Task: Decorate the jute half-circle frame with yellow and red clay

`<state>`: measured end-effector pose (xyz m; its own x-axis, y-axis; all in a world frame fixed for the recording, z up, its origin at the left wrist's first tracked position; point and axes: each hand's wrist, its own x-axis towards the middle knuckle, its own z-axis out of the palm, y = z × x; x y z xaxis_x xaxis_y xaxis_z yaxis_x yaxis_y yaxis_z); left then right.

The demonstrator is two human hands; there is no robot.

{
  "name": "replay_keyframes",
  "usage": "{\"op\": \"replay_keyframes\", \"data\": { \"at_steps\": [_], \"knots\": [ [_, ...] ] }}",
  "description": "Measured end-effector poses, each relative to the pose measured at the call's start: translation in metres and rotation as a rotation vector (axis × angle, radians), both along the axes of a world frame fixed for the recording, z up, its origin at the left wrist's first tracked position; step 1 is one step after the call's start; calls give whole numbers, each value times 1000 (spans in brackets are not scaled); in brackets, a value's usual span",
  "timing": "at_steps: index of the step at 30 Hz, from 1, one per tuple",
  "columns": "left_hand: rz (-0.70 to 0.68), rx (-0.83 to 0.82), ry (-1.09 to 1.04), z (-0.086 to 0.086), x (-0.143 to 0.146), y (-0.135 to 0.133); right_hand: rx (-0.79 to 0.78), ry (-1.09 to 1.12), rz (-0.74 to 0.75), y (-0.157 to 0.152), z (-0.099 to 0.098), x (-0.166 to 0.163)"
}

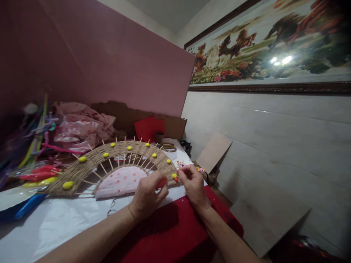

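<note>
A woven straw arch (pixel 109 160) with thin wooden spokes and several yellow beads lies on the white-covered table. A pink dotted half-disc (pixel 120 181) sits under its inner curve. My left hand (pixel 148 195) is curled closed around a red piece at the arch's right end. My right hand (pixel 193 180) pinches something small and red beside a yellow bead (pixel 173 175) at that same end. Both hands touch the arch's right tip.
Crumpled pink plastic (pixel 82 126) and coloured pipe cleaners (pixel 38 146) pile at the left. A red cloth (pixel 175 233) covers the near table edge. Cardboard (pixel 137 117), a red sheet (pixel 149 128) and a small brown cup (pixel 159 137) stand behind. A board (pixel 214 151) leans on the wall.
</note>
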<state>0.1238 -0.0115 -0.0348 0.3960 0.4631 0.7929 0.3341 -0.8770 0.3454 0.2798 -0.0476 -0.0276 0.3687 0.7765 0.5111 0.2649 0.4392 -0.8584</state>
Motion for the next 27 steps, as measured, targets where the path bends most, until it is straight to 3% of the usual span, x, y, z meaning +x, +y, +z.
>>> {"op": "replay_keyframes", "data": {
  "at_steps": [3,6,12,17,21,27],
  "knots": [
    [-69,-48,-54,2,-1,0,-82,292,184,4,2,5],
    [-123,-26,7,3,-1,1,-139,423,338,4,3,6],
    [-59,-87,117,2,-1,0,-183,499,388,2,4,6],
    [-37,-33,95,0,1,2,-130,289,384,1,2,4],
    [-10,-99,50,1,-1,3,-42,-40,261,-5,-1,-3],
    [-17,-110,182,0,-2,0,33,-361,153,-11,-1,-6]
  ]
}}
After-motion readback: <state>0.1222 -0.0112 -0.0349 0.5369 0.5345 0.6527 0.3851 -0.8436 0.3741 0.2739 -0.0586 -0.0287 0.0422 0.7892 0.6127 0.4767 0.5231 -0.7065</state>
